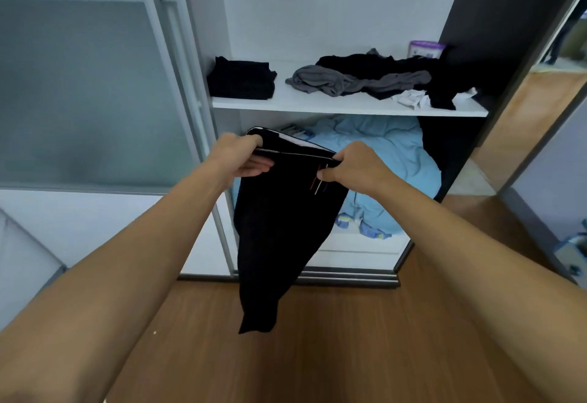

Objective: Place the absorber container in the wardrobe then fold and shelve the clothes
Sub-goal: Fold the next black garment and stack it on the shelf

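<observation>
A black garment (279,231) with small coloured stripes hangs in front of the open wardrobe. My left hand (241,158) grips its top edge at the left and my right hand (355,167) grips it at the right. On the white shelf (317,105) above, a folded black stack (241,80) lies at the left. A loose heap of grey and black clothes (374,78) covers the shelf's right half. The absorber container (425,49), white with a purple lid, stands at the back right of the shelf behind the heap.
Below the shelf lies a bunched light blue blanket (381,161). A frosted sliding door (79,91) stands at the left and a dark sliding door (514,116) at the right. Wooden floor (333,339) stretches in front of the wardrobe.
</observation>
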Tool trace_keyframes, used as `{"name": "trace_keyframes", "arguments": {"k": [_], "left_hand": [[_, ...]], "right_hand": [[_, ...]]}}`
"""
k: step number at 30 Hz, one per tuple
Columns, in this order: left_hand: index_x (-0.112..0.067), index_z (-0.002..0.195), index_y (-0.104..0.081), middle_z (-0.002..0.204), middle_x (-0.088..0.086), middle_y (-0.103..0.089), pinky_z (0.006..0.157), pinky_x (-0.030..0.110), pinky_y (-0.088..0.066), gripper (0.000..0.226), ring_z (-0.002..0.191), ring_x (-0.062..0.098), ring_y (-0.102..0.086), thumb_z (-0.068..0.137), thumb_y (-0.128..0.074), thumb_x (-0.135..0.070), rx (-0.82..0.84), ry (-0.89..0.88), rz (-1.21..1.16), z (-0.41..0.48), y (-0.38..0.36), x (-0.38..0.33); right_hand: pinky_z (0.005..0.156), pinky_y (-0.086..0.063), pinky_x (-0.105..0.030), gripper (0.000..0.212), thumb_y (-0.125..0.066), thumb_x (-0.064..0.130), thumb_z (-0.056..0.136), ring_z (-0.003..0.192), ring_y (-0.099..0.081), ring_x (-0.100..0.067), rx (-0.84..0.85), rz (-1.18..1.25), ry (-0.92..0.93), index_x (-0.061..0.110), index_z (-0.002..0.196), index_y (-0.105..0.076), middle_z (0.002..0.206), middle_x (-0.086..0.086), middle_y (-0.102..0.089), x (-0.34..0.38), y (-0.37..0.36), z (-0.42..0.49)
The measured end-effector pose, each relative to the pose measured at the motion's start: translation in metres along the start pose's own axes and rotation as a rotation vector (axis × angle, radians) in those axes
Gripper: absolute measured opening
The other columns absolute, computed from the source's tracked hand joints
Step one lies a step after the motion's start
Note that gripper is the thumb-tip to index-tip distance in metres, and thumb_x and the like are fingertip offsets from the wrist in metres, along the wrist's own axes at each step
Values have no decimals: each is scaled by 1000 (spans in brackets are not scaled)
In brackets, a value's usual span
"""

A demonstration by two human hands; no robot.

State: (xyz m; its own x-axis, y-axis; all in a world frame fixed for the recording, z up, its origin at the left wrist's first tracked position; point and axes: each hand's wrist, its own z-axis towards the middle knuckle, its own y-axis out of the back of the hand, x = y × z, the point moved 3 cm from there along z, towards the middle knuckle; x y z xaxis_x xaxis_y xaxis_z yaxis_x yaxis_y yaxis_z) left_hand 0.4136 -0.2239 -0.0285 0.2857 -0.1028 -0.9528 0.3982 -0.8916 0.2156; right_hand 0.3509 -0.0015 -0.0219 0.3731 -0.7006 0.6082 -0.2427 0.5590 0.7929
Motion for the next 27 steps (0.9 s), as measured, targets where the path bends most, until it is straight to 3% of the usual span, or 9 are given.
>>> {"name": "trace_keyframes", "arguments": {"k": [5, 9, 11, 14, 16, 19, 20, 23, 27], "left_hand": [[-11, 121, -62, 103, 13, -77, 73, 29, -60, 62, 97, 21, -74, 78, -79, -52, 271, -83, -120, 3, 22, -1], [-26, 101, -64, 69, -12, -67, 60, 25, -42, 58, 64, 9, -56, 60, -89, -58, 225, -168, 49, 7, 30, 4], [-36, 110, -62, 82, -19, -70, 73, 29, -42, 54, 80, 7, -60, 65, -87, -51, 198, -183, 100, 8, 23, 8], [-25, 124, -62, 121, -5, -70, 98, 33, -43, 61, 116, 18, -63, 67, -83, -33, 330, -192, -86, 4, -2, 16], [-17, 121, -65, 118, 3, -74, 94, 29, -52, 55, 114, 22, -67, 69, -82, -22, 350, -222, -252, 2, -14, 16], [-18, 113, -70, 109, 4, -76, 80, 28, -58, 39, 105, 23, -72, 76, -84, -19, 325, -258, -376, 2, -31, 3], [-21, 108, -73, 107, 4, -77, 77, 28, -59, 33, 102, 23, -73, 77, -84, -19, 313, -283, -378, 3, -37, -4], [-24, 96, -77, 102, 3, -78, 74, 26, -59, 22, 96, 21, -75, 75, -84, -21, 303, -330, -314, 1, -52, -24], [-16, 118, -65, 107, 1, -76, 84, 26, -55, 44, 104, 20, -71, 79, -81, -27, 417, -248, -281, 2, -50, -1]], "right_hand": [[50, -39, -13, 5, -76, 13, 86, 46, -49, 2, -139, 259, 134, 10, 82, -76, 52, 16, -57, 10, 17, -3], [83, -40, 1, 27, -69, 2, 90, 98, -61, 1, -159, 283, 304, 12, 114, -74, 103, 10, -69, 20, 37, -7], [90, -36, 1, 35, -66, -3, 90, 105, -58, 6, -97, 271, 378, 13, 121, -70, 115, 8, -67, 26, 41, -10], [90, -34, 3, 47, -66, -5, 88, 104, -52, 23, -14, 254, 433, 18, 129, -64, 121, 15, -62, 27, 49, -14], [98, -39, -5, 54, -70, 0, 87, 112, -52, 17, -52, 332, 382, 28, 132, -61, 127, 20, -60, 21, 59, -12], [98, -54, -34, 42, -72, 7, 88, 107, -65, -24, -133, 865, 158, 23, 125, -65, 119, -3, -70, -6, 68, -12], [90, -57, -34, 34, -71, 12, 89, 101, -69, -26, -99, 970, 75, 17, 122, -66, 111, -6, -73, -16, 60, -15], [83, -59, -27, 18, -73, 25, 89, 98, -74, -21, -34, 856, -86, 18, 106, -71, 100, -2, -78, -42, 31, -30], [77, -60, -30, 14, -70, 24, 93, 95, -75, -23, -76, 1018, -117, 14, 103, -72, 99, -7, -78, -47, 32, -35]]}}
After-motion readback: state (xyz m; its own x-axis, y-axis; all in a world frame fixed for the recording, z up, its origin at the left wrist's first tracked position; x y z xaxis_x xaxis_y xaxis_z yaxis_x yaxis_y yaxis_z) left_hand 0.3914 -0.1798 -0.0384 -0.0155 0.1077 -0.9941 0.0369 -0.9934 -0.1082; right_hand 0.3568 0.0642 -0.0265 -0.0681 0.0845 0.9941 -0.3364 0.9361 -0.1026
